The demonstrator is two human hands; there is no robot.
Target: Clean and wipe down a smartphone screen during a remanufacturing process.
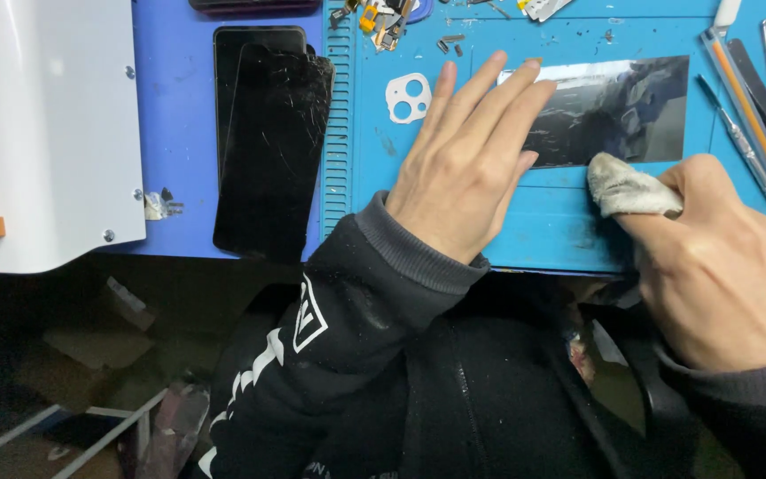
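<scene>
Right hand (720, 266) pinches a white cloth (631, 188) against the glossy dark panel's (618, 106) lower edge; left hand (467, 155) lies flat, released, on the panel's left end.

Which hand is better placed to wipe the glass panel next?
Right hand: it pinches the cloth at the panel's lower edge. The left hand lies flat, pinning the panel.

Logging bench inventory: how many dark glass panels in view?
3: the glossy panel under both hands on the blue mat; a cracked panel at left, overlapping another panel. More could sit off-frame.
</scene>
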